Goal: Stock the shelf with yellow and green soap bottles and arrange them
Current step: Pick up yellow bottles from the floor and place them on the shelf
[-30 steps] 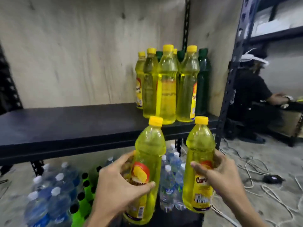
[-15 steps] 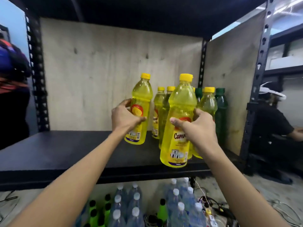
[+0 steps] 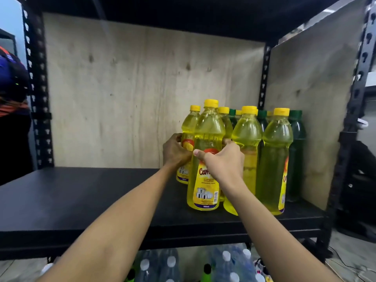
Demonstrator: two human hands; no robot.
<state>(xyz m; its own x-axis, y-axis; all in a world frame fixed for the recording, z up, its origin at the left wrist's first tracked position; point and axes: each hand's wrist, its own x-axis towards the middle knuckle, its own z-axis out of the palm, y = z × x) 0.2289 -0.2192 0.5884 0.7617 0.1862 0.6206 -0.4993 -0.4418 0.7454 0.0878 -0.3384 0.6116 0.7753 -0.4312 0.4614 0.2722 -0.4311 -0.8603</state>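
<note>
At the far left edge we see part of another person point(image 3: 12, 110) in dark clothing, standing outside the black upright post point(image 3: 38, 94) of the rack. The black shelf point(image 3: 85, 196) runs bare across its left half, backed by a pale wooden panel point(image 3: 142, 94). Under the shelf, near us, stand clear water bottles with white caps point(image 3: 225, 263). Our left hand point(image 3: 176, 152) reaches far in and wraps around the label of a yellow soap bottle point(image 3: 190, 127) that stands on the shelf behind the front row; the fingers are closed on it. Just to its right and nearer to us, our right hand point(image 3: 222, 159) grasps the front yellow bottle point(image 3: 205, 176) from its right side, thumb across the label, and the base of this bottle rests on the shelf. Both forearms stretch forward, almost straight, from the lower corners of the view. Right of the hands, two more yellow bottles point(image 3: 273, 163) stand in the front row, touching each other, and the right wrist hides the lower part of the nearer one. Behind them we make out green bottles point(image 3: 296, 139) with green caps, packed against the right side panel point(image 3: 317, 102). The whole group fills the right end of the shelf.
</note>
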